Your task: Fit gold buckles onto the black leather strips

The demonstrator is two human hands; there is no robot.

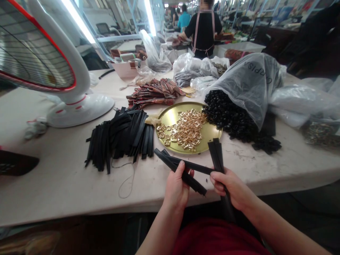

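Between thumb and fingers, my left hand (178, 186) is closed on a few flat black straps (166, 160) that slant across the palm. One more black strap (198, 166) stretches from there to my right hand (230, 186), whose thumb and forefinger pinch its end. A bundle of black straps (217, 154) also sits in the right hand, upright, its lower part hanging past the table edge. Just beyond the hands lies a round gold tray (172, 110) heaped with gold-coloured metal buckles (190, 129). Left of it is a pile of black straps (124, 134).
A white fan (79, 106) stands at the left. Black plastic pieces (228, 117) spill from a clear bag (244, 81) at the right. Reddish-brown strips (154, 92) lie behind the tray. A loose thread (130, 186) rests near the front edge. A person in an apron (204, 32) stands beyond the table.
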